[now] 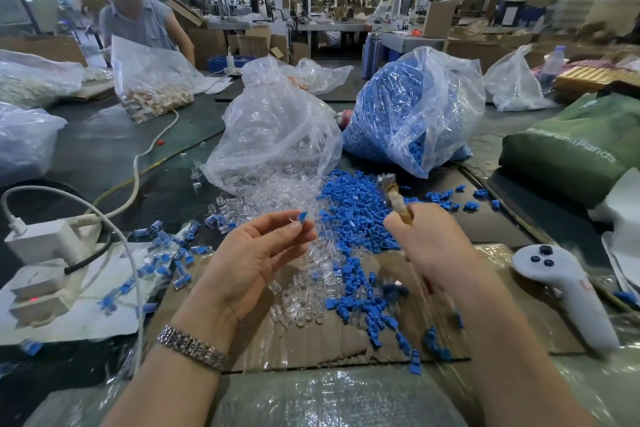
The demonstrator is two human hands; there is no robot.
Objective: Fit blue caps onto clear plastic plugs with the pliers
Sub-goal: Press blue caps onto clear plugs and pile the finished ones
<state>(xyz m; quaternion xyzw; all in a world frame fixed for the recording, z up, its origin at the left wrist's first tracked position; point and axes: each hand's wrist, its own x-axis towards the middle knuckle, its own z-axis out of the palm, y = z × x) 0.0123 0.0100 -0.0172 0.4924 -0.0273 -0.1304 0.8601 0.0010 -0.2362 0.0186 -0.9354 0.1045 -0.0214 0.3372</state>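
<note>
Left hand [256, 253] pinches clear plug with blue cap [302, 217] above loose cap pile [353, 215] | right hand [426, 239] grips pliers [393, 192], just right of the plug, blurred | risk: cap sits crooked, squeeze could skew it or flick it away.

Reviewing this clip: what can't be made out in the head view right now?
- Pliers: motion-blurred, handles hidden inside the right hand; jaws unreadable.
- Blue cap pinched by the left hand: the clear plug with it is too transparent to judge seating.
- Green bag: cut off by the right edge.
</note>
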